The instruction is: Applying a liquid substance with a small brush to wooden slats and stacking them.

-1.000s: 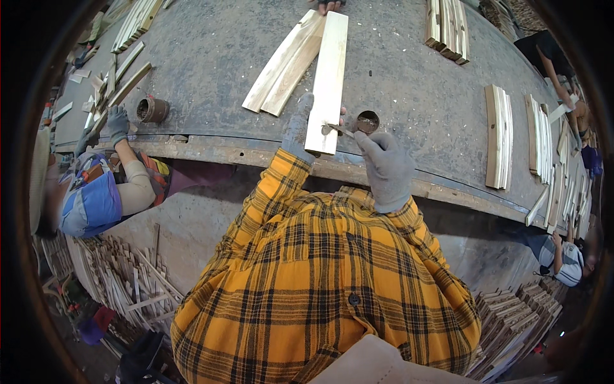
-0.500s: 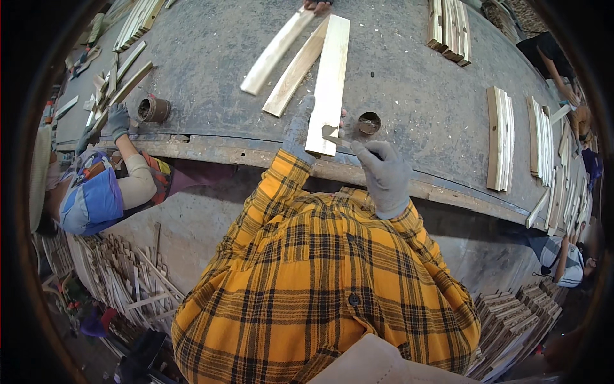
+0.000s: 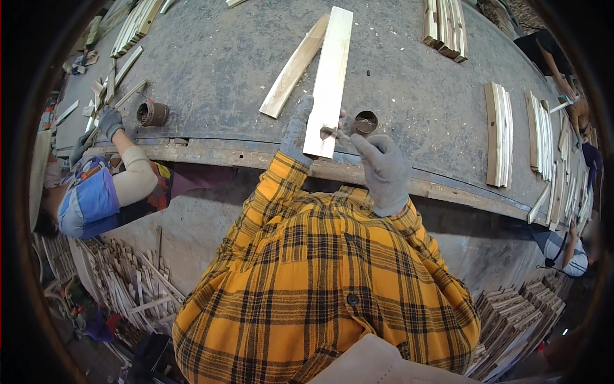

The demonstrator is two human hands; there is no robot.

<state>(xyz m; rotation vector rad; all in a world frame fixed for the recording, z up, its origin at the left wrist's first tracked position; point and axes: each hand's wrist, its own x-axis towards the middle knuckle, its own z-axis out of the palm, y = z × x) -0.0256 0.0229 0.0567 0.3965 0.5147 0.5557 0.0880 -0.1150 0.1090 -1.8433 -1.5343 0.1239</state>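
Note:
A long pale wooden slat point(image 3: 332, 70) lies at a slant, its near end at the bench edge. My left hand point(image 3: 299, 128), in a grey glove, grips it from the left side, with fingertips showing past its right edge. My right hand point(image 3: 385, 168), also gloved, pinches a small putty knife point(image 3: 329, 131); its blade touches the slat's face near the near end, by a dark mark. Just beyond my right hand stands a round tin point(image 3: 366, 121) with brown stuff inside. A second slat point(image 3: 291, 70) rests on the bench to the left, partly behind the held one.
The grey bench point(image 3: 224, 83) carries stacks of slats point(image 3: 444, 29) at the far right and more stacks point(image 3: 499, 134) at right. To the left, a co-worker's gloved hand point(image 3: 110, 121) is near loose sticks and another tin point(image 3: 152, 114). Wood piles point(image 3: 137, 275) lie below the bench.
A co-worker's hand and the slat it was pulling at the far side have gone, leaving one loose slat. The putty knife's blade has tilted on my slat; my hands barely shifted.

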